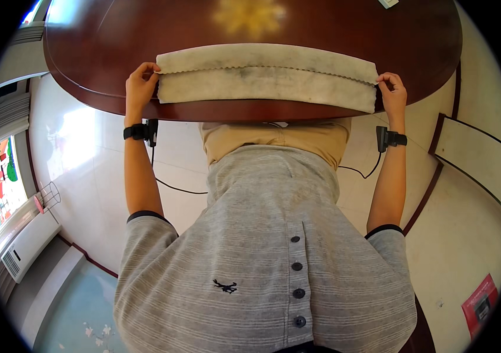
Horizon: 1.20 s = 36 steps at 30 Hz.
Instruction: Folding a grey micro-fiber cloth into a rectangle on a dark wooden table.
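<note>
A stained off-white cloth [268,84] lies on the dark red-brown table in front of me, folded into a long strip across my view. One scalloped edge runs lengthwise along its middle, lying over the lower layer. At the left end, the thumb and fingers of my left hand [141,86] pinch the corner of that scalloped edge. My right hand [394,92] pinches the opposite corner at the right end. Between the two hands the cloth looks stretched fairly flat. The undersides of the pinched corners are hidden by my fingertips.
The table [114,48] has a rounded rim close to my waist. A small white object [388,3] sits at its far right. A black wrist device is strapped on my left wrist [140,131] and another on my right wrist [391,139], each with a trailing cable.
</note>
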Each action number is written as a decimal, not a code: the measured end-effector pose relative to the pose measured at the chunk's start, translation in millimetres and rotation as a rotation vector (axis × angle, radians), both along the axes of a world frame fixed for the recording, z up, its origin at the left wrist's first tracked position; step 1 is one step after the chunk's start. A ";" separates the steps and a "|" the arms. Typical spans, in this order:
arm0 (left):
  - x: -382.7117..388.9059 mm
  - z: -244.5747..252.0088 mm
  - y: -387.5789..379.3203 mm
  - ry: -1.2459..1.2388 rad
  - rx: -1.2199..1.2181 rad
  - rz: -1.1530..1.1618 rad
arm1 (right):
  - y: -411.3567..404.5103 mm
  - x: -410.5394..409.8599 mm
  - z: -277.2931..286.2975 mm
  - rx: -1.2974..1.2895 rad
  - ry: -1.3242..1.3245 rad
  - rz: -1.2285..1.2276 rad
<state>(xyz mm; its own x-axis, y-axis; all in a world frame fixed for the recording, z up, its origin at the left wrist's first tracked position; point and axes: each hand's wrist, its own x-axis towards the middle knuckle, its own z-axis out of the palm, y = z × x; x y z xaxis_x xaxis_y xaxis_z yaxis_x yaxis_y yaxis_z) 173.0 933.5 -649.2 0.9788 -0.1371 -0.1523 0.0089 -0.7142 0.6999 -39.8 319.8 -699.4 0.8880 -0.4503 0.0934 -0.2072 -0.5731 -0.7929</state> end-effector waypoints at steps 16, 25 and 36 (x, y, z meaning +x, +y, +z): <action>-2.2 -1.6 3.6 0.057 -0.018 0.004 | 12.8 2.2 7.7 -0.120 0.072 0.020; -27.5 7.4 8.9 0.053 0.043 0.047 | 26.9 -18.6 14.7 0.066 0.209 -0.003; -47.6 18.4 16.4 0.208 0.195 0.069 | 27.4 -48.8 25.7 0.412 0.316 -0.091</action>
<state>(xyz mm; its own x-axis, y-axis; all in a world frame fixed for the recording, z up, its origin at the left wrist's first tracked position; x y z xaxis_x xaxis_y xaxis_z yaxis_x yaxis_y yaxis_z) 125.4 950.0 -630.8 0.9296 -0.0195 -0.3680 0.1915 -0.8276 0.5277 -88.6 347.2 -673.7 0.7997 -0.4700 -0.3737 -0.5073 -0.1959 -0.8392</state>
